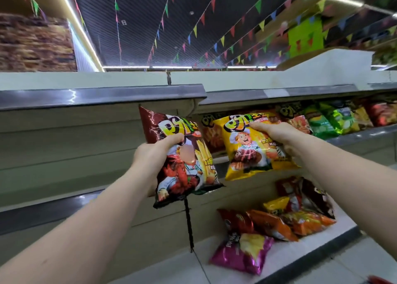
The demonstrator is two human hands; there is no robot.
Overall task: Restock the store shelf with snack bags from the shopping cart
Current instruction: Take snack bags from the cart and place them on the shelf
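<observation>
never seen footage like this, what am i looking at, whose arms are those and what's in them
There is no machine here. One wide-angle camera sits on a person's head and looks forward over their own two bare arms, so the picture is their view of a shop shelf.

The left hand grips a dark red glossy snack bag with a cartoon chef on it. The right hand holds a yellow glossy snack bag of the same brand, raised to the upper shelf, where a row of orange, green and red bags already stands.

On the white lower shelf lies a loose heap of orange and red bags, with a purple foil bag in front. Overhead hang strings of coloured flags. The shopping cart is not in view.
</observation>
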